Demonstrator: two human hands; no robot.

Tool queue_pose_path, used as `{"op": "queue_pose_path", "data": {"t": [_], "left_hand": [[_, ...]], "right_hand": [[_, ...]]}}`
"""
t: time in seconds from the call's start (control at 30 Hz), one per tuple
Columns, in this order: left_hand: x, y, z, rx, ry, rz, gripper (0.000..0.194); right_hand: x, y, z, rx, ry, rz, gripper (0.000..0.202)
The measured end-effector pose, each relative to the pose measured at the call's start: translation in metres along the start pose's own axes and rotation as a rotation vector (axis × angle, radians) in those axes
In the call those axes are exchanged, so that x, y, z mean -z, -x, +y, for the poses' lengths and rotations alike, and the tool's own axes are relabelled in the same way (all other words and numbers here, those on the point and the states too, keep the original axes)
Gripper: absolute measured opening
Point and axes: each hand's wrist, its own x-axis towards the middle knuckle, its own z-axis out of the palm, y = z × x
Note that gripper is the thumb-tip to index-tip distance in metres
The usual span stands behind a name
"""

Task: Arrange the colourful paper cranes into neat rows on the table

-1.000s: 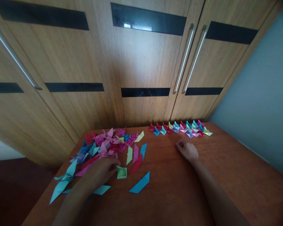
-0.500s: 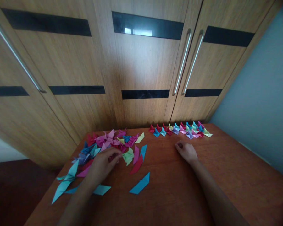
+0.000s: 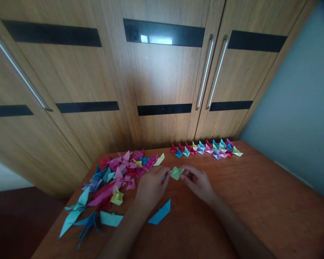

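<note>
A small light green folded paper piece [image 3: 176,173] is held up between my two hands over the middle of the table. The fingertips of my left hand [image 3: 154,182] pinch its left corner. My right hand [image 3: 198,182] has its thumb and fingers closed on the right corner. Under my left forearm's right side lies a flat blue folded strip [image 3: 160,212]. A heap of pink and magenta folded papers [image 3: 121,163] is left of my hands, with a yellow-green folded piece [image 3: 117,196] at its near edge.
Rows of small colourful folded pieces [image 3: 201,148] stand along the back of the wooden table [image 3: 248,201]. Large teal and blue folded shapes [image 3: 75,212] lie near the left edge. A wooden cabinet [image 3: 162,79] rises behind the table, and a wall is at the right.
My left hand has moved right, carrying the light green piece off the table. My right hand has come left and down slightly and now grips its other corner.
</note>
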Motion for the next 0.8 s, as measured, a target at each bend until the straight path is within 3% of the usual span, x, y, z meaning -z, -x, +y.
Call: {"op": "queue_pose_path", "data": {"t": [0.17,0.27,0.37,0.57,0.67,0.8], "left_hand": [[-0.013,-0.002,0.003,0.008,-0.007,-0.019,0.014],[-0.008,0.003,-0.001,0.031,-0.009,-0.005,0.018],[0.003,0.012,-0.009,0.054,-0.005,-0.017,0.018],[0.012,0.035,-0.032,0.099,0.032,-0.047,0.019],[0.009,0.041,-0.040,0.151,0.029,-0.088,0.019],[0.008,0.042,-0.040,0.161,0.042,-0.096,0.019]], "right_hand": [[0.000,-0.002,0.004,0.026,0.050,0.031,0.018],[0.006,-0.004,0.014,0.026,0.118,0.048,0.021],[0.021,-0.007,0.033,-0.032,0.274,0.151,0.026],[0.065,-0.008,0.076,-0.421,0.716,0.357,0.028],[0.074,-0.008,0.087,-0.642,0.864,0.363,0.029],[0.075,-0.013,0.090,-0.788,0.925,0.291,0.034]]}}
